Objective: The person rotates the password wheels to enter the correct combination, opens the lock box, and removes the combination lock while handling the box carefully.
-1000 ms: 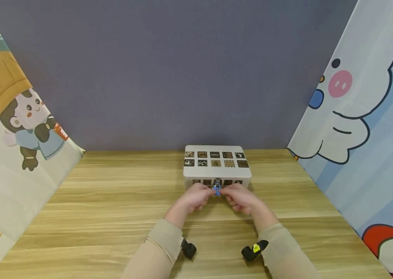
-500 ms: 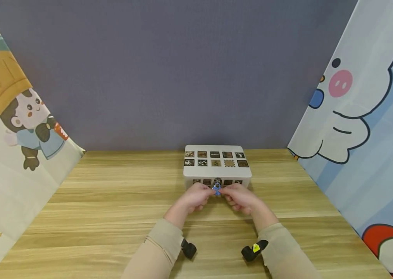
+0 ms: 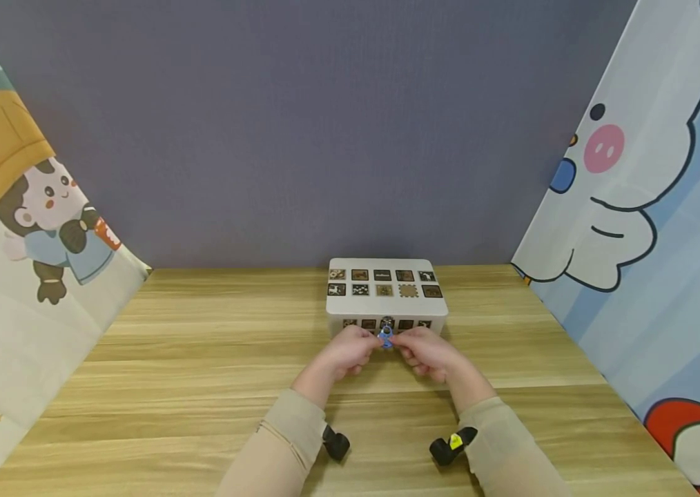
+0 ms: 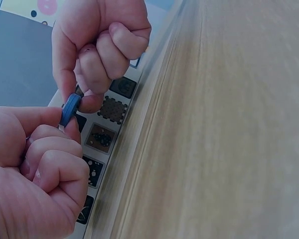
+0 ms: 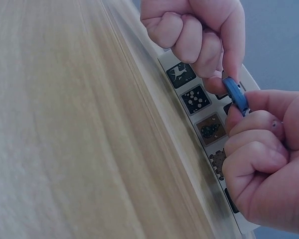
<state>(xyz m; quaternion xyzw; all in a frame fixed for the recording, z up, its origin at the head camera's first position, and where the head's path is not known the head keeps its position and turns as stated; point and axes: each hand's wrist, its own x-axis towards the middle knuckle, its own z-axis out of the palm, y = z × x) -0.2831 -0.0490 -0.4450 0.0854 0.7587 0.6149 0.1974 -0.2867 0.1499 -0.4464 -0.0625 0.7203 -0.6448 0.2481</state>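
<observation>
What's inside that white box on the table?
Its contents can't be seen: the white box is closed. Outside, picture squares dot its top, and the left hand and right hand pinch a blue padlock at the front.

A screened-off workspace (home or studio, I cannot tell): grey wall (image 3: 313,131) at the table's (image 3: 201,345) far edge, cartoon sheets (image 3: 660,228) along its side edges.
</observation>
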